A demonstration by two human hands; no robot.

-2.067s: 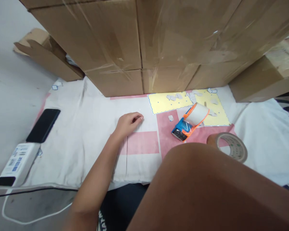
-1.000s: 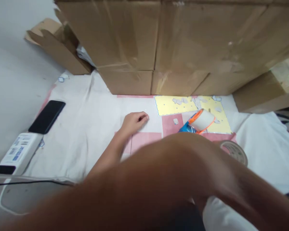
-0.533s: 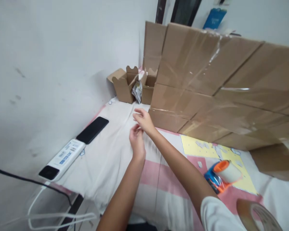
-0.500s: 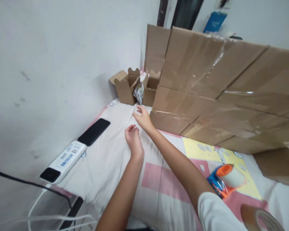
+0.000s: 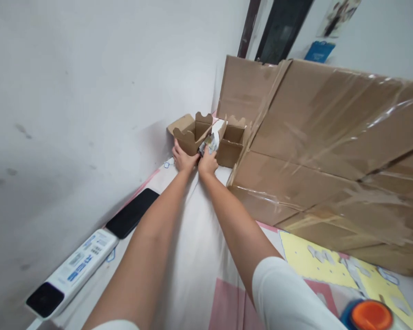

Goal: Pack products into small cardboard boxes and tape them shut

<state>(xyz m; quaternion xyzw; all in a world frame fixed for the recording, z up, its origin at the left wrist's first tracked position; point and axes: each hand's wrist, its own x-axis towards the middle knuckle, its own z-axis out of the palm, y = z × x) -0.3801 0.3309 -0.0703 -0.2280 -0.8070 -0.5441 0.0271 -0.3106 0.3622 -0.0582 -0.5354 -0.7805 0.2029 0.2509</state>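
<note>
Two small open cardboard boxes stand in the far corner. My left hand (image 5: 185, 158) is closed on the front of the left box (image 5: 186, 142), its thumb near the lower right corner. Beside it, my right hand (image 5: 208, 162) has its fingers closed on crumpled printed paper (image 5: 211, 143) between the two boxes. The right box (image 5: 230, 151) stands just right of that paper, against the large cardboard.
A tall wall of taped cardboard (image 5: 316, 137) rises on the right. Along the left wall lie a black phone (image 5: 132, 214) and a white device (image 5: 79, 266). A tape dispenser (image 5: 371, 315) is at the lower right, on the patterned sheet (image 5: 192, 256).
Both hands have reached forward to the corner; the left has taken hold of the left box and the right of the paper. The view has shifted.
</note>
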